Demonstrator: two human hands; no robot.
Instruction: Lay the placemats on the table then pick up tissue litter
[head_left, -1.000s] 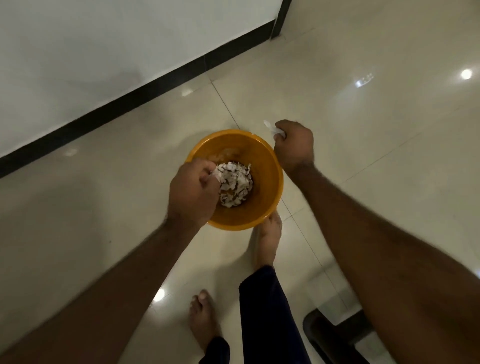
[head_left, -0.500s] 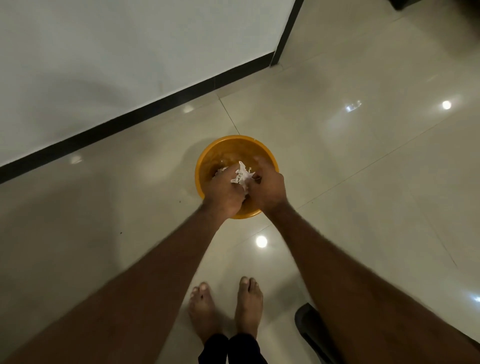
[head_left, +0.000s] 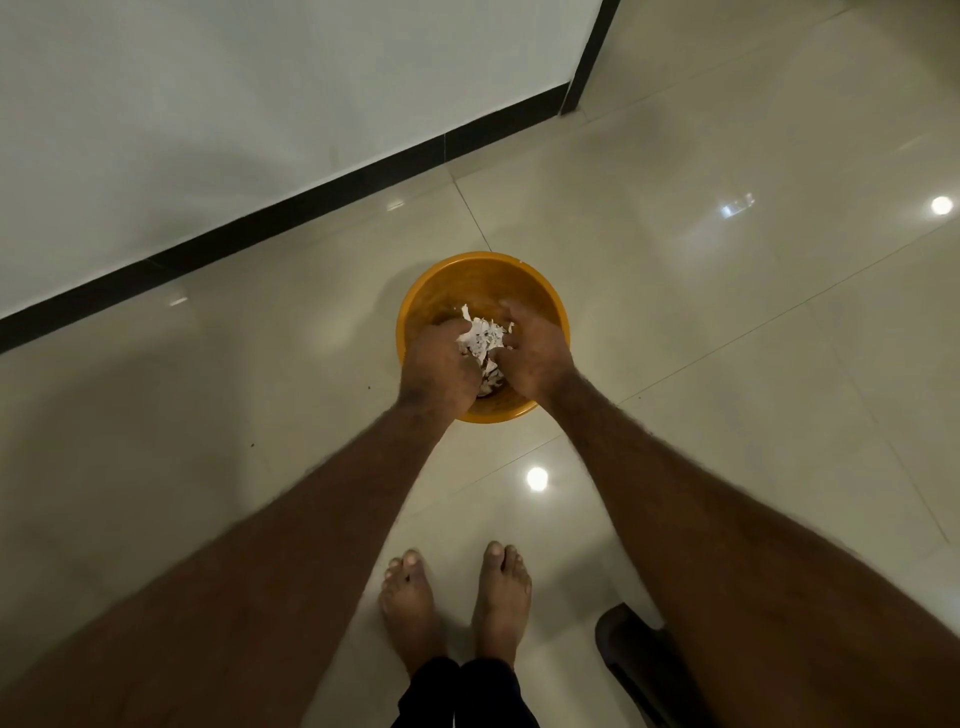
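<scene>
The left hand (head_left: 439, 364) curls its fingers over a wad of white tissue litter (head_left: 480, 338). The right hand (head_left: 535, 353), fingers spread and slightly bent, presses against the wad from the right. Both hands and the tissue are inside an orange bowl (head_left: 470, 280) on the glossy tiled floor (head_left: 727, 322). Bare feet (head_left: 410, 608) stand near; a black skirting strip (head_left: 311, 202) runs along the far left.

Round orange plastic tub (head_left: 483, 275) stands on the glossy cream tiled floor (head_left: 727, 364), beyond my bare feet (head_left: 408, 608). Torn white tissue scraps (head_left: 482, 336) lie in it, my left hand (head_left: 439, 364) gripping them at left, my right hand (head_left: 535, 353) touching at right. White wall with black skirting (head_left: 311, 192) runs far left.
</scene>
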